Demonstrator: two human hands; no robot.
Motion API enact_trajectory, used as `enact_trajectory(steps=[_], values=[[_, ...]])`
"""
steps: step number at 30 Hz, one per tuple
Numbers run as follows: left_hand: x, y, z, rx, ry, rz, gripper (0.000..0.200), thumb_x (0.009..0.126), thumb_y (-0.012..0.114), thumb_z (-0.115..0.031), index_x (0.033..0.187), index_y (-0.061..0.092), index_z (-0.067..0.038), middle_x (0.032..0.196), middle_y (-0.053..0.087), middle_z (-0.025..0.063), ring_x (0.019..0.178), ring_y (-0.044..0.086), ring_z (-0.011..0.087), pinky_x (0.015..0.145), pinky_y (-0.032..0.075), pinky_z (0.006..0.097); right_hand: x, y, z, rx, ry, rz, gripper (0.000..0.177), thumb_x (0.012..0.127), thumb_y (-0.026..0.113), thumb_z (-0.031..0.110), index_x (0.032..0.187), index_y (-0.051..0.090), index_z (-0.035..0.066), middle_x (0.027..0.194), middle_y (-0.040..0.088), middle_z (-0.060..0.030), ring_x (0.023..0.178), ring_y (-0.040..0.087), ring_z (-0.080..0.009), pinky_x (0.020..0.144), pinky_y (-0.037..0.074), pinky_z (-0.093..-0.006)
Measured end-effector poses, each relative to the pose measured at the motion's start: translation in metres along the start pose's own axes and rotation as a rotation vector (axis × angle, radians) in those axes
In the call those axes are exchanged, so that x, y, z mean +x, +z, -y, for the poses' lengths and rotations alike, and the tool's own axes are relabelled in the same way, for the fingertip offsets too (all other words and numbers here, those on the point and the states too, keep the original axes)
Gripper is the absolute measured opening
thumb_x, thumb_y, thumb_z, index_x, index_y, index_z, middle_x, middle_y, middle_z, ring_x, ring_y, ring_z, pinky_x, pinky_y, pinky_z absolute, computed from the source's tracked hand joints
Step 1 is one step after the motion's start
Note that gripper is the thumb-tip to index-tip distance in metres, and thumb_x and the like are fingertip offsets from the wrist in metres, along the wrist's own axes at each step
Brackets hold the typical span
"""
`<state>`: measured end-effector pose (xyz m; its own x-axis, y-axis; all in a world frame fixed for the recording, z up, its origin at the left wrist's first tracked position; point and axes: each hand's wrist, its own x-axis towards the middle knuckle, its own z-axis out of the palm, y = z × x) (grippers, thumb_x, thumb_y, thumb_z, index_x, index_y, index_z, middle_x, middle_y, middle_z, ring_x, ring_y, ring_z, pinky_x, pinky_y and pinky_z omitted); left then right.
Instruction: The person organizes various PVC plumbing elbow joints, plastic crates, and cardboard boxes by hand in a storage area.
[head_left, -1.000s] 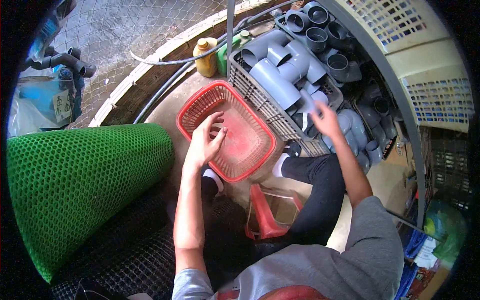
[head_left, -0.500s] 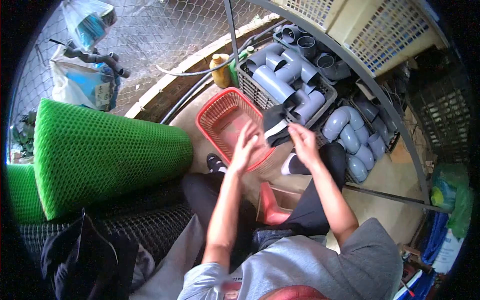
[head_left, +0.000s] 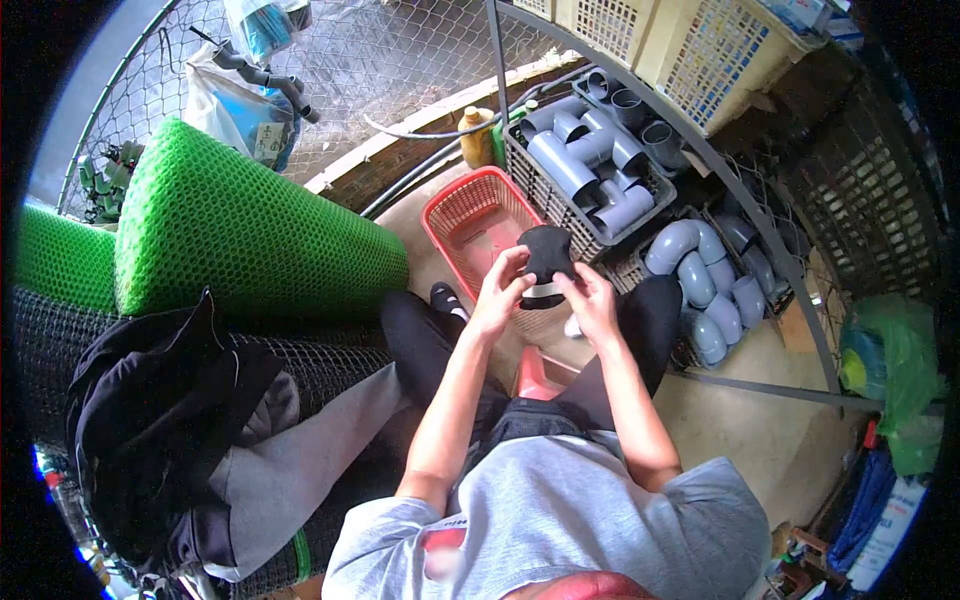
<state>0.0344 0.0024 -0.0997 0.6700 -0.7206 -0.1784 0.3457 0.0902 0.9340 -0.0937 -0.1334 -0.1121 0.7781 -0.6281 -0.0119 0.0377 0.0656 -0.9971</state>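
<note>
A small black cloth item (head_left: 547, 252) with a pale band along its lower edge is held up in front of me. My left hand (head_left: 503, 291) pinches its left side with thumb and fingers. On its right side, my right hand (head_left: 590, 300) grips the lower edge. Behind and to the left of the cloth stands a red plastic basket (head_left: 455, 215), partly covered by my hands. A red stool (head_left: 538, 372) shows between my knees.
Crates of grey pipe fittings (head_left: 560, 165) stand ahead to the right. Rolls of green mesh (head_left: 250, 230) lie at left, with dark clothing (head_left: 150, 400) nearby. A metal frame (head_left: 735, 180) curves along the right. Cream crates (head_left: 700, 60) are above.
My left hand was apart from the cloth and now holds it. My right hand has moved slightly down and left. The cloth is now upright between both hands, and the view has shifted.
</note>
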Motion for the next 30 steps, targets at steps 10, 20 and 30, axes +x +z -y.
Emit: enact_trajectory(steps=[10,20,30], values=[[0.012,0.015,-0.113,0.094,0.589,-0.359,0.046,0.103,0.063,-0.016,0.145,0.054,0.0,0.143,0.057,0.0167,0.106,0.067,0.0235,0.093,0.056,0.0407,0.028,-0.009,-0.03,0.12,0.023,-0.252,0.031,0.104,0.063,0.021,0.13,0.064,0.002,0.116,0.069,-0.0032,0.103,0.062,-0.0098,0.09,0.049,-0.0287],[0.078,0.006,0.05,0.486,0.334,-0.189,0.045,0.112,0.041,-0.033,0.132,0.063,-0.001,0.13,0.068,0.0221,0.124,0.065,0.0304,0.108,0.048,0.0397,0.079,-0.017,-0.119,0.023,0.094,-0.197,0.046,0.106,0.062,0.018,0.146,0.049,0.001,0.134,0.059,-0.012,0.126,0.055,-0.0179,0.109,0.042,-0.0353],[0.055,-0.076,0.148,-0.264,-0.336,-0.231,0.051,0.105,0.057,-0.05,0.135,0.062,-0.009,0.13,0.069,0.009,0.11,0.067,0.0234,0.092,0.055,0.0437,0.05,-0.016,-0.11,0.588,0.242,-0.071,0.024,0.101,0.064,0.016,0.123,0.061,0.008,0.115,0.065,-0.0034,0.102,0.066,-0.0138,0.088,0.055,-0.0311]])
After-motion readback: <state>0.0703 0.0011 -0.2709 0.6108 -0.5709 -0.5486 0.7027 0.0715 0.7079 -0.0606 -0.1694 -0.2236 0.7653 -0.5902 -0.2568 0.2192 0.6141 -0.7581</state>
